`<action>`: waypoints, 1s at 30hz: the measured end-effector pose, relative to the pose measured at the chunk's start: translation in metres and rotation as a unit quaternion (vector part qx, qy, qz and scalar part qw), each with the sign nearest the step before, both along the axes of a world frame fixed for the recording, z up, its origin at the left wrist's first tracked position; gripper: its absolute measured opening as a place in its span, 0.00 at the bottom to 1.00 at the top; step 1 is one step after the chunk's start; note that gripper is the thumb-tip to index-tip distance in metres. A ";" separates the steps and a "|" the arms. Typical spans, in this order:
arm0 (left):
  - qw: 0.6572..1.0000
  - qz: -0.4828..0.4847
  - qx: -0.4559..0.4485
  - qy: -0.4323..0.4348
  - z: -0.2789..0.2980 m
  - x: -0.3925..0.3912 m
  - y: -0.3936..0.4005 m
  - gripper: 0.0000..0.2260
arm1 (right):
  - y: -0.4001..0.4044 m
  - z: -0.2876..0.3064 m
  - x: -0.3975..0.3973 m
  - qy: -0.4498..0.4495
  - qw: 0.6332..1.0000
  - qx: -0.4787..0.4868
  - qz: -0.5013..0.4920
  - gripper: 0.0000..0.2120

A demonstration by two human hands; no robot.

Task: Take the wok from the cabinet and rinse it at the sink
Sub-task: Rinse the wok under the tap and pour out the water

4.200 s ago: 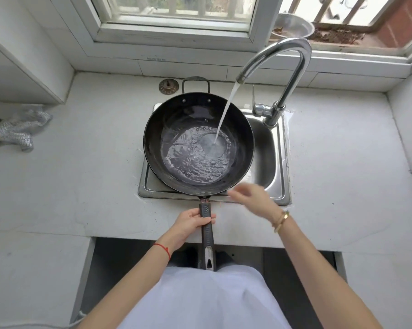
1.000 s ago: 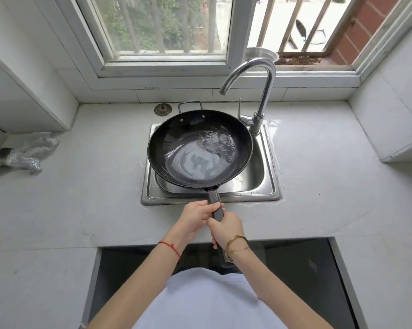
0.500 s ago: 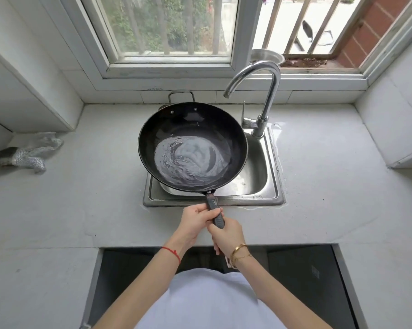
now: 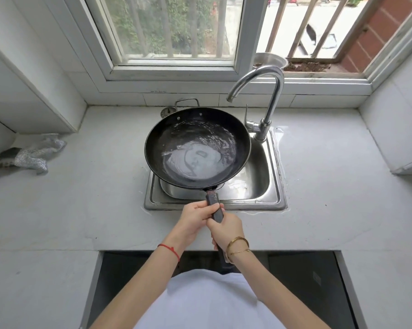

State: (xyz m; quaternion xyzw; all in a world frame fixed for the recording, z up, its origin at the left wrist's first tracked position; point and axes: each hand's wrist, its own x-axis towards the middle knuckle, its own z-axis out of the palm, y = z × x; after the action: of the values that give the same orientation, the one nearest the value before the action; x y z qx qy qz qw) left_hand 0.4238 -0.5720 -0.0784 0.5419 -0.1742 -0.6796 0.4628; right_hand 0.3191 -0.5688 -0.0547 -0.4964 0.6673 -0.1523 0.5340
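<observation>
A black wok (image 4: 167,141) hangs over the left part of the steel sink (image 4: 266,184), with rippling water pooled in its bottom. Its long dark handle (image 4: 214,205) points back toward me. My left hand (image 4: 195,220) wraps the handle from the left, and my right hand (image 4: 226,230) grips it just behind, so both hands hold the wok above the basin. The chrome faucet (image 4: 269,96) arches over the wok's far right rim, and no water runs from its spout.
A silvery cloth (image 4: 31,155) lies on the white counter at far left. A round drain strainer (image 4: 166,112) sits behind the wok by the wall. A metal bowl (image 4: 269,60) stands on the window ledge. The cabinet opening (image 4: 302,281) gapes below the counter edge.
The faucet stream has stopped and my right hand has joined the left on the handle. The water in the wok has sloshed toward its far right side over the last second.
</observation>
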 end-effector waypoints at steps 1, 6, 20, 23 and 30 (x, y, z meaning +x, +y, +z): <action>1.000 0.003 0.002 0.017 -0.001 0.000 -0.001 0.07 | 0.000 -0.002 -0.001 0.010 1.000 -0.008 0.003 0.08; 0.997 0.029 0.007 0.077 -0.006 0.001 -0.002 0.08 | 0.001 -0.007 0.000 0.010 0.999 -0.043 0.015 0.11; 0.974 -0.005 -0.024 0.224 -0.012 0.024 0.012 0.16 | 0.005 -0.007 -0.007 -0.214 0.972 0.096 0.025 0.12; 0.967 0.010 -0.030 0.252 -0.008 0.022 0.012 0.17 | 0.003 -0.007 -0.006 -0.240 0.963 0.117 0.022 0.13; 0.989 0.030 -0.048 0.137 0.006 0.021 0.006 0.12 | 0.000 -0.005 -0.002 -0.255 0.960 0.118 0.017 0.13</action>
State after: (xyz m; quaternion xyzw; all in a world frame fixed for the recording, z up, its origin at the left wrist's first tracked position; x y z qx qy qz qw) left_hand 0.4448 -0.5658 -0.0725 0.4255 -0.1257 -0.7242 0.5279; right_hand 0.3172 -0.5689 -0.0594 -0.3862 0.5133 -0.1851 0.7437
